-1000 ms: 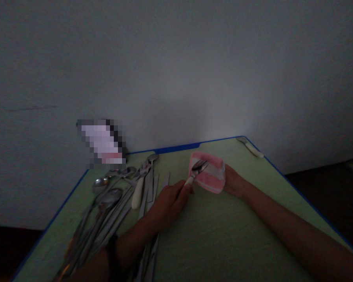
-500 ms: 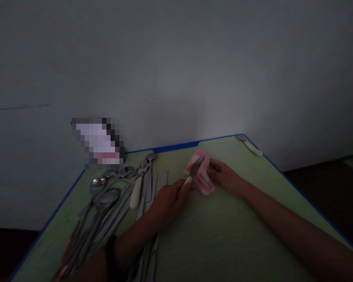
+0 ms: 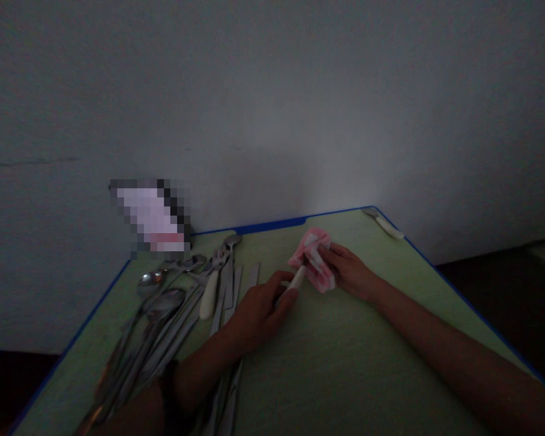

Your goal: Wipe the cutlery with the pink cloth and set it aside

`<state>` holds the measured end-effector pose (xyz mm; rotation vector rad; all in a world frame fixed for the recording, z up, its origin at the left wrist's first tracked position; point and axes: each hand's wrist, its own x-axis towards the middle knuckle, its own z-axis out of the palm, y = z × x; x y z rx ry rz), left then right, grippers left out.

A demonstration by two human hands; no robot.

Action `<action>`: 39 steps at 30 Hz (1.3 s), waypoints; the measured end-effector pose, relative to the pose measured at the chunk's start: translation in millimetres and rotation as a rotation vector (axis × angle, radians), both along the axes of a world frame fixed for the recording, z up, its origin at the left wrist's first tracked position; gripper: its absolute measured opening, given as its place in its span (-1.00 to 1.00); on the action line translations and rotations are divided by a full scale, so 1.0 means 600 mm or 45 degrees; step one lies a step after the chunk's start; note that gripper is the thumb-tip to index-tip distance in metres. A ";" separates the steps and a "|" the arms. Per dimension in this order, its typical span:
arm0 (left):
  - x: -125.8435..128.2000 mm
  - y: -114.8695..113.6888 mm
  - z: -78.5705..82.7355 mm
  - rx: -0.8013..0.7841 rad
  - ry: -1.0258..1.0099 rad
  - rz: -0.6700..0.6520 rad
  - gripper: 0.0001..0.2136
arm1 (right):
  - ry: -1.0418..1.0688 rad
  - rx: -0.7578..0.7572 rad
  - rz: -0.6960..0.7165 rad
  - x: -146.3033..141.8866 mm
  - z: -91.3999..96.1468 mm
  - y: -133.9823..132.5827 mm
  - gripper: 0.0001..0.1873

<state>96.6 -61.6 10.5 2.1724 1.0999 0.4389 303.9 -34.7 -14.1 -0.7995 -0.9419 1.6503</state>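
My left hand (image 3: 258,309) grips the white handle of a fork (image 3: 296,280), holding it low over the green table (image 3: 345,363). The fork's head is hidden inside a pink and white cloth (image 3: 313,260). My right hand (image 3: 349,272) is closed on that cloth, pinching it round the fork's prongs. Both hands meet near the middle of the table's far half.
Several spoons, knives and forks (image 3: 177,315) lie spread over the table's left side, reaching under my left forearm. One white-handled piece of cutlery (image 3: 385,223) lies at the far right corner. A blurred box (image 3: 152,218) stands by the wall. The table's blue edge (image 3: 272,227) meets the grey wall.
The cloth lay open behind the fork's prongs; my right hand has folded it round them and closed on it. My left hand has kept hold of the handle.
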 end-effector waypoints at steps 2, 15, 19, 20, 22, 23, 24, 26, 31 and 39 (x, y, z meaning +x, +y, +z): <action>0.003 0.001 -0.001 0.012 0.027 0.014 -0.69 | 0.002 -0.005 -0.064 -0.002 0.002 0.000 -0.72; 0.001 0.011 -0.018 -0.050 -0.148 0.200 -0.68 | 0.381 -0.110 -0.255 -0.006 0.001 0.010 -0.77; 0.000 0.011 -0.010 -0.033 -0.101 0.157 -0.72 | 0.530 -0.125 -0.135 -0.038 0.001 0.017 -0.73; 0.001 0.011 -0.009 -0.024 -0.076 0.147 -0.72 | 0.533 -0.122 -0.135 -0.048 0.001 0.019 -0.72; 0.003 0.011 -0.007 -0.006 -0.015 0.138 -0.71 | 0.513 -0.117 -0.223 -0.066 0.002 0.021 -0.73; 0.004 0.011 -0.007 0.000 0.020 0.129 -0.70 | 0.508 -0.116 -0.246 -0.072 0.002 0.021 -0.73; 0.006 0.011 -0.007 0.003 0.051 0.120 -0.69 | 0.505 -0.129 -0.264 -0.075 0.003 0.021 -0.73; 0.007 0.012 -0.008 0.006 0.082 0.104 -0.69 | 0.516 -0.157 -0.270 -0.074 0.004 0.019 -0.73; 0.003 0.016 -0.008 0.076 0.024 0.107 -0.68 | 0.581 -0.250 -0.062 -0.063 0.006 0.011 -0.68; -0.005 0.017 -0.010 0.342 0.467 0.111 -0.68 | 0.614 -0.057 -0.123 -0.061 0.019 0.014 -0.68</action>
